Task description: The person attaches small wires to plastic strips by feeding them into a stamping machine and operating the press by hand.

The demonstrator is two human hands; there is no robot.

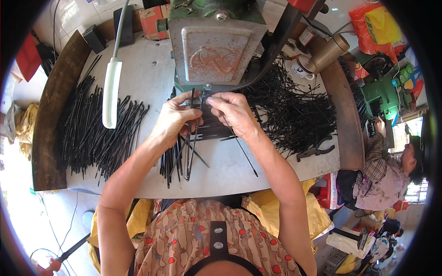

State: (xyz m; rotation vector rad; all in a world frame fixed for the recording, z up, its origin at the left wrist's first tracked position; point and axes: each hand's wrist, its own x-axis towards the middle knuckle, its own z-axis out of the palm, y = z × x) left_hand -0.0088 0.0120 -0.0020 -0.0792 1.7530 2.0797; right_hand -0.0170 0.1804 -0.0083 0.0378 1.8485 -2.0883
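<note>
Both of my hands are close together under the front of a green machine with a grey metal plate [216, 57]. My left hand [177, 117] is closed around a few thin black rods [189, 156], which hang down below its fingers. Thumb and forefinger of my right hand [234, 112] pinch at the machine's lower tip. A thin black rod [246, 156] slants down from under that hand toward the near edge. What its fingertips hold at the tip is too small to make out. More black rods lie beneath and beside my left hand.
A large bundle of black rods [92, 133] lies left, below a white lamp [112, 94]. At right are a tangled heap of black rods [294, 115], pliers [317, 151] and a white mug [301, 69]. Raised brown boards flank the table. Another person [384, 170] works at far right.
</note>
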